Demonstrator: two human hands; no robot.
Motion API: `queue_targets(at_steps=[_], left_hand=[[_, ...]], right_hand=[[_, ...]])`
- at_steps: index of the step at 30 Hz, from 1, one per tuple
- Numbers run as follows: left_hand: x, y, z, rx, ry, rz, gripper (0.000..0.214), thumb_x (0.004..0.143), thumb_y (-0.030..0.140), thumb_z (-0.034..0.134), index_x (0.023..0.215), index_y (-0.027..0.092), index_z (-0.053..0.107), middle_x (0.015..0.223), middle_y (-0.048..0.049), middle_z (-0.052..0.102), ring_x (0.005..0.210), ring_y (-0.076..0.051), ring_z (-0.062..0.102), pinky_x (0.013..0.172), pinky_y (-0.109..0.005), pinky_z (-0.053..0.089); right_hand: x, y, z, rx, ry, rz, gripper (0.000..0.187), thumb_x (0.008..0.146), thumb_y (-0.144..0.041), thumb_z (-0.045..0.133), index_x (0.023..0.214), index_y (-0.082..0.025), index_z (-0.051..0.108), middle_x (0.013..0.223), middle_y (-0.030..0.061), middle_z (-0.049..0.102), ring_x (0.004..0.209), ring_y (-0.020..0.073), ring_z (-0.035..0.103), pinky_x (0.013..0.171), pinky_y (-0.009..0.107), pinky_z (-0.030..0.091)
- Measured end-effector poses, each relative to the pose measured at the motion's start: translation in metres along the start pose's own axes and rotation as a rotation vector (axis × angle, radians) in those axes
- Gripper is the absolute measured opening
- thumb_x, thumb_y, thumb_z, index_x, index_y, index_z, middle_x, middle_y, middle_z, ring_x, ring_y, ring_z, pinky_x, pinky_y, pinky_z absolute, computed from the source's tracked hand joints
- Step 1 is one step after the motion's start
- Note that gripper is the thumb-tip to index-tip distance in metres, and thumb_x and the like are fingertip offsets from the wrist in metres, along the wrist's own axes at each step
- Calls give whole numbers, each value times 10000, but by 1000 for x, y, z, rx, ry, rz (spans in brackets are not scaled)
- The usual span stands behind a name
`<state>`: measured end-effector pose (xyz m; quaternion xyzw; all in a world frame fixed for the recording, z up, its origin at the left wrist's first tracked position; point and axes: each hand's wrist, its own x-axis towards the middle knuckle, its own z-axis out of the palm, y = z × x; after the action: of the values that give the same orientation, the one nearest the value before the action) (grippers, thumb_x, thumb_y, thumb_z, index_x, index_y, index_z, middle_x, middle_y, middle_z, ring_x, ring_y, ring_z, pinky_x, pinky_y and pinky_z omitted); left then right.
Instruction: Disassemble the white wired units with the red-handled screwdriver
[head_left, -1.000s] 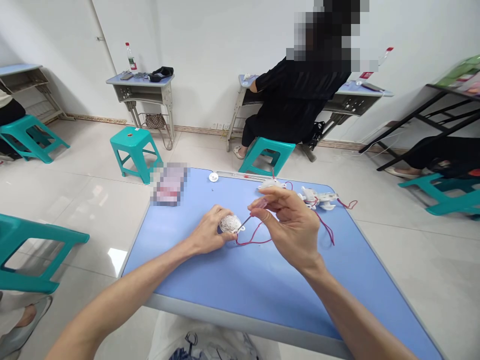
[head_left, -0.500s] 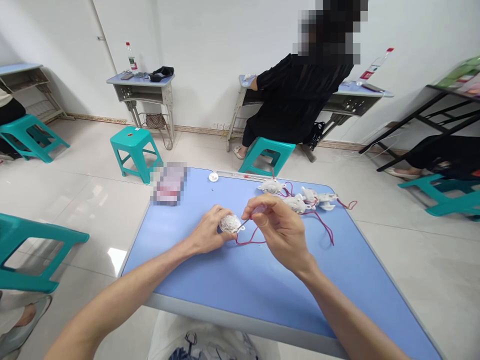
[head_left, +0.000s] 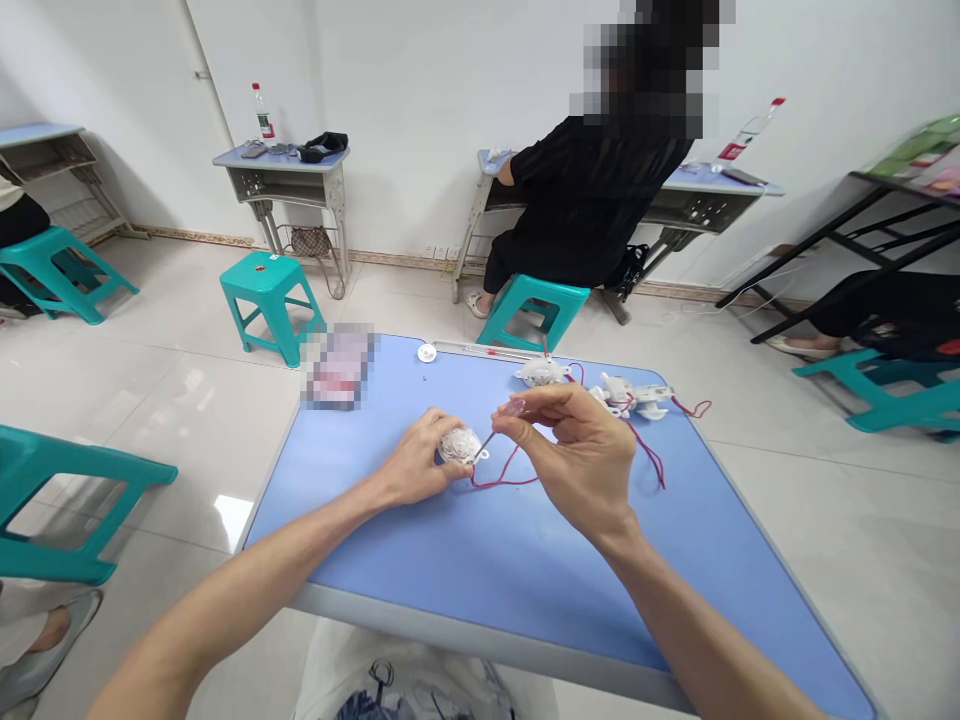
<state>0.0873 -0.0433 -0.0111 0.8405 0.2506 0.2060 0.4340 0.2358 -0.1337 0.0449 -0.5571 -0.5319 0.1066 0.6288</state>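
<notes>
The left hand is rested on the blue table, near its middle, with the fingers curled closed around a small white housing, which is pinned against the tabletop between thumb and fingertips. The right hand is raised just above the table to the right of the housing, and a slim screwdriver is pinched between its thumb and forefinger; the remaining fingers are loosely bent and nothing else is gripped by them. The translucent handle is held at the fingertips, and the thin metal shaft is slanted down and to the left, so that its tip is set against the right edge of the housing. Whether the tip is seated in a screw cannot be told. A red wire is seen running out from the housing, looping across the table under the right hand. Further white housings with red leads are laid near the far right edge of the table, well apart from both hands, and a small white disc is placed by the far edge.
</notes>
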Motion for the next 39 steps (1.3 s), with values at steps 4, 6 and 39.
queue_targets(at_steps=[4,6,39], left_hand=[[0,1,0,-6,-2,-12,356,740,260,712,1074,204,602,988,-35,546,926,-212,533,846,-342,429],[0,2,-1,-11,-3,-17,367,735,254,714,1082,205,603,991,-35,547,930,-213,534,853,-345,428],[0,-1,0,-5,-8,0,418,733,226,724,1126,186,585,1033,-45,537,947,-214,533,856,-342,424]], right_hand=[[1,2,-5,55,-85,53,85,864,-237,659,949,-233,657,841,11,708,728,169,682,605,318,563],[2,2,-7,86,-167,51,130,915,-216,581,1021,-247,651,855,4,708,670,137,651,605,310,550],[0,0,-5,166,-244,-33,192,931,-196,551,1107,-259,597,968,29,650,837,165,656,664,326,556]])
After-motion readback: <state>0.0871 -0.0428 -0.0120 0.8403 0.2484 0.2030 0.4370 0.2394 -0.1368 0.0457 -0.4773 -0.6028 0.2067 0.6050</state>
